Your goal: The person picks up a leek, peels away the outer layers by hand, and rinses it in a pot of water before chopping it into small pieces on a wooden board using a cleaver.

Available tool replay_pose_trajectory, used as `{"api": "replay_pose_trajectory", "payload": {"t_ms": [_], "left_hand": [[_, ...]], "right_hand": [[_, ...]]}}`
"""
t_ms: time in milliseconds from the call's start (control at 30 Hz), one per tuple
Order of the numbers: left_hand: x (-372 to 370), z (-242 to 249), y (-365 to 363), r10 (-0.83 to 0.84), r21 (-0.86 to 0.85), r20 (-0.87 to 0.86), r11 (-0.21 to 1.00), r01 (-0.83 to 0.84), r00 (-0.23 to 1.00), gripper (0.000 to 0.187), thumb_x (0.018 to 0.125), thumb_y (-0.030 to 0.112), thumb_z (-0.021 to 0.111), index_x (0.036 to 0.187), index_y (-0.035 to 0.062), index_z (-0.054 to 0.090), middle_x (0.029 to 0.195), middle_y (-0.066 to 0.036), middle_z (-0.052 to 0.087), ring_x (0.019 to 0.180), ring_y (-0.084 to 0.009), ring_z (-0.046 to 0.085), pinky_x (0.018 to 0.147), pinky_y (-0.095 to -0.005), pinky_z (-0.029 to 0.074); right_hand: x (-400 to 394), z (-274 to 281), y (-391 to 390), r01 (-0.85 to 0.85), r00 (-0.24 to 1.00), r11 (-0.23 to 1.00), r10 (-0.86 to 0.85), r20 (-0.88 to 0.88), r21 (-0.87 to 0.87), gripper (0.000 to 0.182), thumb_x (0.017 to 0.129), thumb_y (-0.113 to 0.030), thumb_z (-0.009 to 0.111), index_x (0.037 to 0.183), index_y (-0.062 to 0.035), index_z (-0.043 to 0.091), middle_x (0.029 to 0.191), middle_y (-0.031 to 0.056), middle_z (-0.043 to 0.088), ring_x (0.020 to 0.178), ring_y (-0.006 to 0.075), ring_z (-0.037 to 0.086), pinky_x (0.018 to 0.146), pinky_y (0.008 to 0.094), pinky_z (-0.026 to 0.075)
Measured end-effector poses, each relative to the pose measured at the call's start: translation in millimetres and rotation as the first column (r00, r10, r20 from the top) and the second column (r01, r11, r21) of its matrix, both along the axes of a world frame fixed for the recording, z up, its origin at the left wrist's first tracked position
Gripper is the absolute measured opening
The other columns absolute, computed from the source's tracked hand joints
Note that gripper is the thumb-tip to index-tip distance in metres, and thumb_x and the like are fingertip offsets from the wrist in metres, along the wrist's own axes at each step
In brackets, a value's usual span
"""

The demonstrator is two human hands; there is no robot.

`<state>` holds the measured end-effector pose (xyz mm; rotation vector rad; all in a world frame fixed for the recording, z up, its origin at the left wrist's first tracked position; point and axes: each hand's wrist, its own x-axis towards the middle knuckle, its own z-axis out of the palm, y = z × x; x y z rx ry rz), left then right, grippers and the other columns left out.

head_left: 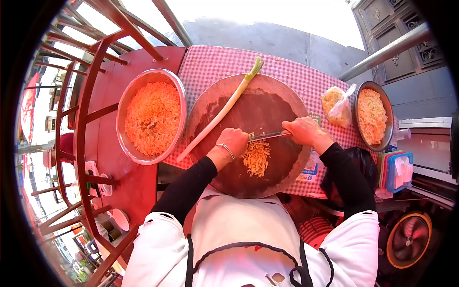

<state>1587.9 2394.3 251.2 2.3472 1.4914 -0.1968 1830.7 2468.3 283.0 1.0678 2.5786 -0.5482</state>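
Observation:
A knife [270, 136] lies across a round chopping board [282, 167], its blade seen nearly edge-on. My right hand [306, 131] is closed around its right end. At the left end my left hand [234, 142], with a bracelet at the wrist, is closed on the blade's end. Just below the knife is a small pile of chopped pale yellow strips [256, 160], with finer bits along the blade's far side. A long leek or large green onion [224, 111] rests whole over the board's left part, its green end pointing away from me.
Left of the board stands a large bowl of orange shredded food [152, 119]. At the right are a plastic bag of yellowish food [336, 106] and a dark bowl of chopped food [373, 116]. A checked cloth [205, 62] covers the table; a fan [409, 240] is lower right.

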Motion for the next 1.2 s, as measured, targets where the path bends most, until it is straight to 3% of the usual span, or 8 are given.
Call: {"api": "replay_pose_trajectory", "payload": {"t_ms": [133, 333, 567, 667, 867, 967, 1067, 1200], "left_hand": [[-30, 1, -3, -0.18, 0.04, 0.069, 0.983, 0.177, 0.981, 0.015, 0.072, 0.02, 0.06, 0.065, 0.0076, 0.065, 0.07, -0.011, 0.063, 0.069, -0.0264, 0.064, 0.063, -0.0361, 0.05], [-43, -14, -24, -0.451, 0.053, 0.268, 0.889, 0.454, 0.852, 0.01, 0.069, 0.018, 0.062, 0.068, 0.0082, 0.061, 0.07, -0.008, 0.059, 0.067, -0.0257, 0.06, 0.063, -0.0364, 0.049], [-9, -9, -44, -0.458, 0.006, -0.003, 0.889, 0.458, 0.889, 0.01, 0.07, 0.016, 0.061, 0.071, 0.0062, 0.064, 0.072, -0.009, 0.061, 0.07, -0.0226, 0.063, 0.06, -0.0329, 0.05], [1, 7, -42, -0.426, -0.055, 0.008, 0.903, 0.425, 0.905, 0.011, 0.071, 0.015, 0.06, 0.073, 0.0051, 0.065, 0.072, -0.01, 0.061, 0.069, -0.0222, 0.063, 0.06, -0.0319, 0.05], [-31, -10, -52, -0.356, 0.192, 0.235, 0.929, 0.316, 0.904, 0.012, 0.07, 0.011, 0.056, 0.074, 0.0047, 0.065, 0.072, -0.009, 0.06, 0.067, -0.0204, 0.063, 0.055, -0.0309, 0.05], [1, -5, -51, -0.369, 0.096, -0.02, 0.924, 0.369, 0.929, 0.01, 0.071, 0.012, 0.056, 0.071, 0.0062, 0.064, 0.071, -0.008, 0.06, 0.066, -0.0207, 0.062, 0.057, -0.0302, 0.05], [-1, -4, -55, -0.361, 0.111, -0.039, 0.925, 0.363, 0.932, 0.009, 0.072, 0.012, 0.056, 0.069, 0.0072, 0.063, 0.071, -0.008, 0.06, 0.067, -0.0211, 0.062, 0.058, -0.031, 0.05], [-31, -12, -47, -0.318, 0.205, 0.2, 0.938, 0.278, 0.927, 0.007, 0.069, 0.012, 0.058, 0.07, 0.0075, 0.063, 0.07, -0.007, 0.059, 0.067, -0.0211, 0.062, 0.06, -0.0321, 0.05]], "right_hand": [[-1, 55, -40, -0.087, 0.96, 0.989, 0.052, -0.276, -0.118, 0.019, 0.084, -0.023, 0.058, 0.094, -0.0083, 0.052, 0.083, 0.016, 0.062, 0.076, 0.033, 0.062, 0.063, 0.0433, 0.048], [-15, 73, -132, 0.127, 0.982, 0.94, -0.163, -0.091, -0.317, 0.03, 0.086, -0.02, 0.056, 0.107, -0.0039, 0.042, 0.076, 0.0199, 0.06, 0.07, 0.0378, 0.06, 0.059, 0.0468, 0.047], [25, -11, -149, 0.207, 0.954, 0.955, -0.245, -0.172, -0.212, 0.017, 0.083, -0.015, 0.055, 0.09, -0.0048, 0.044, 0.067, 0.0183, 0.059, 0.063, 0.0377, 0.06, 0.054, 0.0467, 0.046], [32, -27, -157, 0.21, 0.927, 0.953, -0.265, -0.267, -0.218, 0.017, 0.08, -0.015, 0.055, 0.092, -0.0067, 0.044, 0.066, 0.0177, 0.06, 0.064, 0.0381, 0.06, 0.054, 0.0476, 0.046], [-3, 37, -139, 0.169, 0.983, 0.968, -0.179, -0.036, -0.185, 0.012, 0.081, -0.011, 0.05, 0.091, -0.0059, 0.047, 0.066, 0.018, 0.061, 0.063, 0.0372, 0.062, 0.055, 0.046, 0.048], [31, -23, -132, 0.168, 0.978, 0.972, -0.185, -0.093, -0.164, 0.013, 0.08, -0.013, 0.053, 0.09, -0.0063, 0.048, 0.066, 0.018, 0.061, 0.064, 0.0366, 0.062, 0.055, 0.0455, 0.048], [31, -18, -144, 0.139, 0.972, 0.976, -0.167, -0.166, -0.166, 0.014, 0.08, -0.016, 0.054, 0.09, -0.007, 0.048, 0.067, 0.0178, 0.061, 0.064, 0.0363, 0.062, 0.056, 0.0458, 0.049], [2, 23, -132, 0.155, 0.987, 0.967, -0.158, -0.001, -0.201, 0.014, 0.079, -0.015, 0.054, 0.088, -0.0063, 0.05, 0.068, 0.0177, 0.061, 0.066, 0.0365, 0.062, 0.059, 0.0468, 0.049]]}}
